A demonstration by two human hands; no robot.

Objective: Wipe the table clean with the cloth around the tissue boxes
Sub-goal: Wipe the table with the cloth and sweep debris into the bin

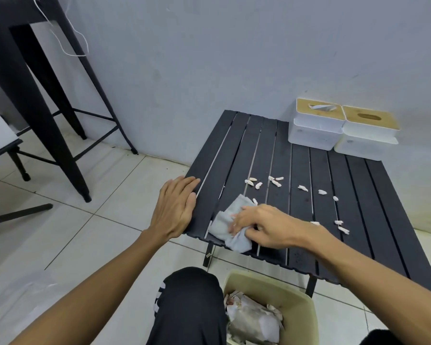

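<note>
The right hand (266, 227) presses a pale grey cloth (230, 224) flat against the near left corner of the dark slatted surface (309, 170), its grip half closed, with the fingers curled over a bunched fold of the fabric and the palm bearing down. The cloth looks thin, soft and limp, so it should crumple and drag rather than slide stiffly; it seems best held as it is, gathered under the fingers, so a broad wad meets the slats. The left hand (177, 207) lies open and empty, flat on the edge just left of the grip, apparently steadying the surface. Beyond the grip and to its right, small white paper scraps (275, 182) lie scattered across the slats, looking light enough to be swept along, though the narrow gaps between slats could catch or swallow them. Far beyond the grip, at the back right corner against the wall, stand two white tissue boxes (316, 128) with pale wooden lids, side by side and touching; they appear rigid, boxy and smooth. Below the grip, on the tiled floor, a beige bin (306, 312) holds crumpled paper. Most of the surface looks unwiped.
</note>
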